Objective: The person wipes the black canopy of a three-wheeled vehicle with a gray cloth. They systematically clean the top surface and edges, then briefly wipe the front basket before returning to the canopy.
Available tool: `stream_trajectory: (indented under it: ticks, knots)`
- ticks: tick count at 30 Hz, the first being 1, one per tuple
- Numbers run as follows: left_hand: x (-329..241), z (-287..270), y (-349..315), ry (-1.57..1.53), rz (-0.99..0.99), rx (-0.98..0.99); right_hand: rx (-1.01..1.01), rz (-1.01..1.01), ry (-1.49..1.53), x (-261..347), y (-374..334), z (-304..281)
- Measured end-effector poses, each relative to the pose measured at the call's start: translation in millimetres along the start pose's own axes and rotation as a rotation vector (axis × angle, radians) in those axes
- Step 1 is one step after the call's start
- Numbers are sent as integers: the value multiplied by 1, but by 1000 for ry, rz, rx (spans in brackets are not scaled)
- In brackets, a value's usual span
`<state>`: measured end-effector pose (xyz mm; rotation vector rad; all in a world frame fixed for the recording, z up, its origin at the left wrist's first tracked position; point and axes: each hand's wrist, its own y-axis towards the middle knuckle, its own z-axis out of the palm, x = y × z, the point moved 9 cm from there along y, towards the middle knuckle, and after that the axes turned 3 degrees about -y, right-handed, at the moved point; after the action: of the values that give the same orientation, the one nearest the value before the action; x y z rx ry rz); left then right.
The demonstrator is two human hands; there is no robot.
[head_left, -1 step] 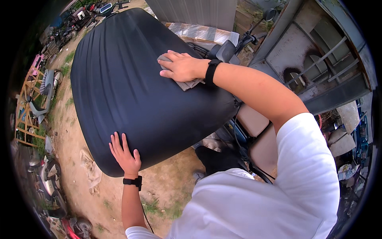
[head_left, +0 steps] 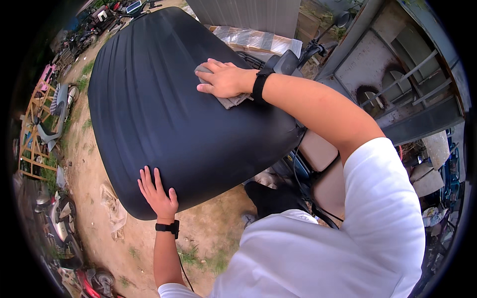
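Note:
A large black ribbed panel, curved like a vehicle's roof cover, fills the middle and left in front of me. My right hand lies on its right part, pressing a grey cloth against the surface. Parts of this cloth stick out by the fingertips and below the palm; the rest is hidden. On the panel's near left edge rests my left hand, fingers spread and holding nothing. Both wrists carry black bands.
Tan seat cushions and cables are right of the panel. Beyond stand a handlebar with mirror, a plastic-wrapped package and a grey metal frame. A wooden lattice and parked scooters line the left of the dirt ground.
My right hand and the cloth have slid very slightly up and left over the panel. My left hand stays at the same spot on the edge.

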<state>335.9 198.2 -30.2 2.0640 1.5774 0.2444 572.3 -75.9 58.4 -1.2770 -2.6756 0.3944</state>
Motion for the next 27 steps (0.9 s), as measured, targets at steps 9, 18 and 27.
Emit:
stream_trajectory:
  ticks: [9,18,27]
  knots:
    - [14,15,-10,-48,-52,-17,-258,118,18,-79,230,-23]
    - [18,16,-21,-100,-111,-31,-455,-205,-369,-62,297,-63]
    - [8,-9,0,-35,-121,-2,-350,-52,-152,-17,188,-18]
